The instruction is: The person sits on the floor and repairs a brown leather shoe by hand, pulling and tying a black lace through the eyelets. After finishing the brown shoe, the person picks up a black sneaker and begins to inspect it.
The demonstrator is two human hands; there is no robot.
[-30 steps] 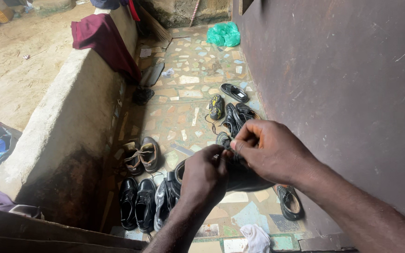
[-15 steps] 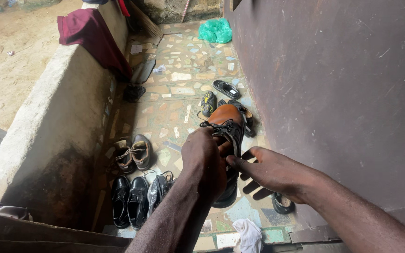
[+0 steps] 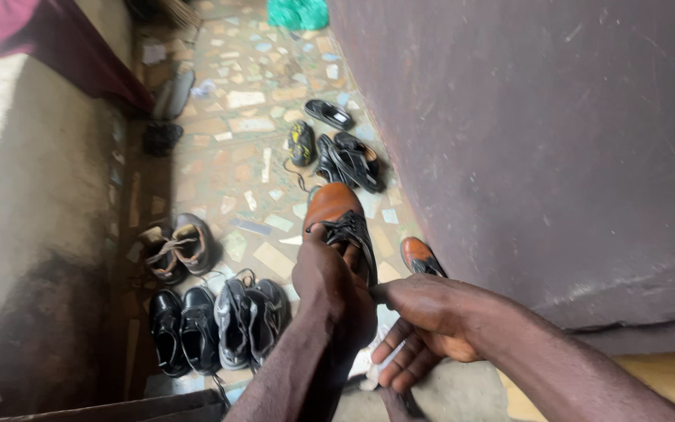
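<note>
left hand (image 3: 336, 291) raised with fingers curled shut in a grip, forearm coming up from below, right hand (image 3: 423, 324) just beside, fingers spread loose, pointing down-left

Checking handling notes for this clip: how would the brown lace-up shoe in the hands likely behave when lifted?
The brown shoe keeps its shape in the left hand, so it is probably stiff, not floppy. Its black laces look loose and may dangle. The smooth toe could be a little slippery.

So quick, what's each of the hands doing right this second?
Left hand: closed on the brown lace-up shoe, gripping at its black laces.
Right hand: open, fingers spread, beside the shoe's heel; holding nothing visible.
</note>
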